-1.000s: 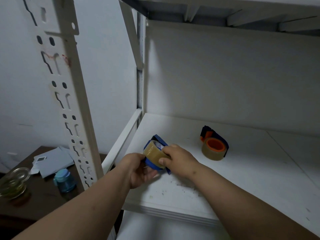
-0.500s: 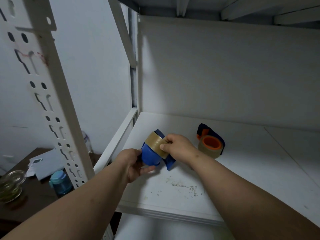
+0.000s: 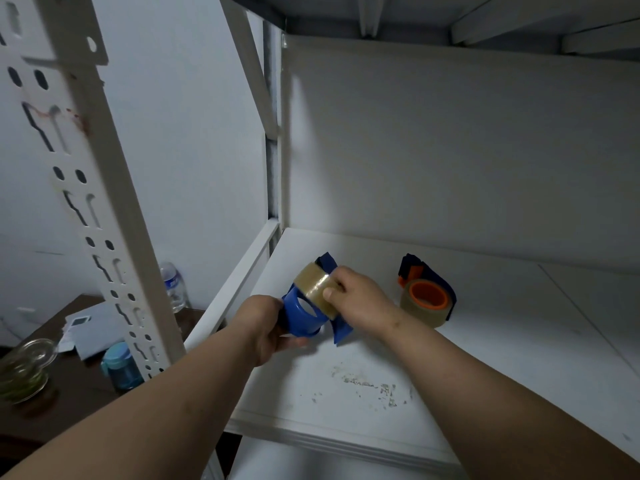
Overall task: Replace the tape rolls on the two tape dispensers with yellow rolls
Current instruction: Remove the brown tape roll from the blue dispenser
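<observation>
Above the shelf (image 3: pixel 363 407), near its left edge, the left hand (image 3: pixel 266 327) has its fingers wrapped around the blue dispenser (image 3: pixel 304 315). The right hand (image 3: pixel 360 297) pinches the brown tape roll (image 3: pixel 313 284), which sits partly off the blue hub. Farther back on the shelf lies the orange dispenser (image 3: pixel 427 296) with its own roll.

Blue dispenser (image 3: pixel 300 315) w/ tan clear tape roll (image 3: pixel 315 287); 2nd dispenser (image 3: pixel 427 289) navy, orange core, tan roll. Shelf (image 3: pixel 485 341) white, scuffed grey.
</observation>
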`<state>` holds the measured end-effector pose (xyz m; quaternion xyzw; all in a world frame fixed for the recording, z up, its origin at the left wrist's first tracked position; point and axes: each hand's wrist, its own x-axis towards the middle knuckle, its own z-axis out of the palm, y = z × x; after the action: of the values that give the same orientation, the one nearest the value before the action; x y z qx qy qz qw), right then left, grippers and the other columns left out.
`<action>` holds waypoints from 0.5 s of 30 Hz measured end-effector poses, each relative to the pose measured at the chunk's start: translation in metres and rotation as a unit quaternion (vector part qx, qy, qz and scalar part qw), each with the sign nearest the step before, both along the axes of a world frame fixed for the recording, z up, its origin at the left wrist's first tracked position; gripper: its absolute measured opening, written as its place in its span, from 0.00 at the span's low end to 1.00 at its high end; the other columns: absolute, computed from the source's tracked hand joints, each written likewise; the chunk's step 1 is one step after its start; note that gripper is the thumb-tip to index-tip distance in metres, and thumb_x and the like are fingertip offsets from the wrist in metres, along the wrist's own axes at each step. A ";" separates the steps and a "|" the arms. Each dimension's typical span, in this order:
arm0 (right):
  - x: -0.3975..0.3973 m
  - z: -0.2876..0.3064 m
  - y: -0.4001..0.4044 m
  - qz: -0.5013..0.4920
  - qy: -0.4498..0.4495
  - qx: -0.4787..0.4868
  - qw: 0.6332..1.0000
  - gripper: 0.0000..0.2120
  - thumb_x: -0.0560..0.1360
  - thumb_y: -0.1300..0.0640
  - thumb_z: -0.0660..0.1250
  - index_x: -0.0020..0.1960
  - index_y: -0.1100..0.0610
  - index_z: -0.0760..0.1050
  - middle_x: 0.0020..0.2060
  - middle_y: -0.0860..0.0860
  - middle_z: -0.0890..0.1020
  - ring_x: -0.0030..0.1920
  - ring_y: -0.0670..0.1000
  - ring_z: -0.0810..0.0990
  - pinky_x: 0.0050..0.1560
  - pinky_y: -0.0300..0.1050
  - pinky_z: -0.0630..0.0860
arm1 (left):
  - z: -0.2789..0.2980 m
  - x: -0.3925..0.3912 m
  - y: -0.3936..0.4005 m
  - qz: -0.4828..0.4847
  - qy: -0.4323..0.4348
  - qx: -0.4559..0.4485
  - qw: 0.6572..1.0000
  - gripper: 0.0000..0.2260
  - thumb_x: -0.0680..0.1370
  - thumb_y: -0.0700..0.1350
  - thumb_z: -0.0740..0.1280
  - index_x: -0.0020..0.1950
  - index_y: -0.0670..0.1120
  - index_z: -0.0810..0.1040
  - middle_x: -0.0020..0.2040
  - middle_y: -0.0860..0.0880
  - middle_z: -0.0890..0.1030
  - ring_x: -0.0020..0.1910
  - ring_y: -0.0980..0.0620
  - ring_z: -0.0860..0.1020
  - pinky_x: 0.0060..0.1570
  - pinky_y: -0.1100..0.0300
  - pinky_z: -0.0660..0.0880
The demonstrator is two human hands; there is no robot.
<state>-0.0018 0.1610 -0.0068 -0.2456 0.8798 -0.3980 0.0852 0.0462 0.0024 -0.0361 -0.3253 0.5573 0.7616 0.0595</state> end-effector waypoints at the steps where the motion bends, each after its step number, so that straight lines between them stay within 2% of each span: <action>1: 0.002 -0.001 -0.003 0.041 0.032 0.047 0.998 0.11 0.77 0.56 0.59 0.40 0.42 0.66 0.40 0.44 0.72 0.40 0.48 0.74 0.35 0.43 0.71 | 0.000 0.000 0.002 -0.001 -0.002 -0.006 1.000 0.14 0.82 0.39 0.52 0.53 0.37 0.77 0.46 0.36 0.83 0.38 0.39 0.84 0.29 0.50 0.82; 3: 0.003 -0.001 -0.004 0.073 0.027 0.061 0.995 0.13 0.76 0.57 0.60 0.37 0.42 0.64 0.37 0.43 0.71 0.37 0.45 0.71 0.34 0.42 0.69 | 0.000 0.000 0.005 -0.004 -0.010 -0.003 1.000 0.15 0.82 0.39 0.51 0.53 0.36 0.76 0.47 0.35 0.83 0.38 0.39 0.84 0.26 0.52 0.81; 7: -0.003 0.007 0.006 -0.021 -0.105 -0.107 0.988 0.07 0.76 0.59 0.62 0.40 0.51 0.71 0.39 0.50 0.76 0.42 0.51 0.74 0.44 0.47 0.70 | 0.005 0.000 0.001 -0.016 -0.019 0.018 1.000 0.13 0.83 0.39 0.51 0.54 0.37 0.75 0.47 0.35 0.83 0.34 0.39 0.85 0.30 0.48 0.83; 8: -0.003 0.008 0.007 -0.045 -0.113 -0.128 0.984 0.07 0.77 0.58 0.62 0.40 0.51 0.71 0.39 0.51 0.76 0.42 0.52 0.75 0.44 0.48 0.70 | 0.007 -0.001 0.002 -0.019 -0.017 0.009 1.000 0.13 0.83 0.39 0.51 0.53 0.38 0.75 0.46 0.36 0.83 0.33 0.39 0.85 0.30 0.48 0.83; 10: -0.002 0.006 0.004 -0.057 -0.035 -0.065 0.996 0.05 0.77 0.57 0.60 0.43 0.52 0.70 0.39 0.49 0.76 0.42 0.52 0.75 0.39 0.45 0.70 | 0.011 -0.004 0.007 -0.012 -0.008 -0.028 1.000 0.13 0.82 0.38 0.52 0.50 0.38 0.76 0.43 0.36 0.82 0.31 0.40 0.84 0.27 0.50 0.82; 12: 0.002 0.003 -0.003 -0.009 0.046 0.026 0.999 0.03 0.78 0.55 0.57 0.45 0.53 0.68 0.39 0.47 0.74 0.41 0.52 0.75 0.35 0.44 0.69 | 0.012 -0.005 0.011 -0.004 -0.003 -0.047 0.999 0.13 0.82 0.38 0.52 0.51 0.37 0.76 0.44 0.35 0.82 0.34 0.40 0.84 0.25 0.52 0.81; 15: 0.001 0.003 -0.006 0.056 0.085 0.102 0.990 0.02 0.78 0.53 0.57 0.47 0.49 0.64 0.44 0.49 0.74 0.44 0.53 0.76 0.41 0.48 0.73 | 0.008 -0.003 0.010 -0.017 0.001 -0.028 0.999 0.15 0.83 0.41 0.52 0.57 0.37 0.77 0.52 0.35 0.83 0.44 0.37 0.84 0.30 0.52 0.83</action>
<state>-0.0005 0.1552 -0.0034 -0.3171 0.9048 -0.2783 0.0568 0.0436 0.0127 -0.0282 -0.3166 0.5836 0.7451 0.0625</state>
